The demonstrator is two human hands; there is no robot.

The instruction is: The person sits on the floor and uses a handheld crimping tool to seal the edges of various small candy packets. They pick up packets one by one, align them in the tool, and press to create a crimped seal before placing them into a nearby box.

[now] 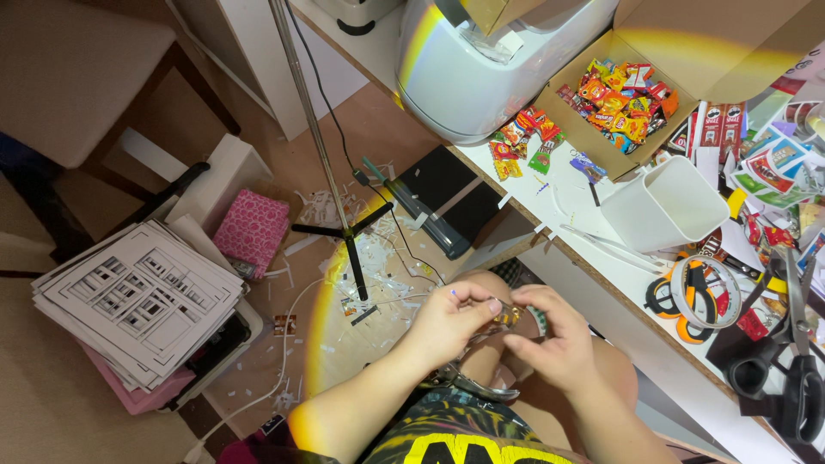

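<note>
White bench, white plastic tub, brown cardboard box of red, orange and yellow miniature packets, pink patterned box, white sheets with black line patterns, black-handled scissors, orange-and-black tape roll, brown floor.

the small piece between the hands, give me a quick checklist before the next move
1. Left hand pinching the small piece: ok, fingertips closed on it.
2. Right hand also on the piece: ok, fingers meet it from the other side.
3. What the piece is and its state: cannot tell, mostly covered by fingers.
4. Scissors in reach: ok, lying on the desk to the right.
5. Tape roll free: ok, beside the white tub.
6. Metal tool on the lap secure: cannot tell, partly hidden under the hands.
</note>
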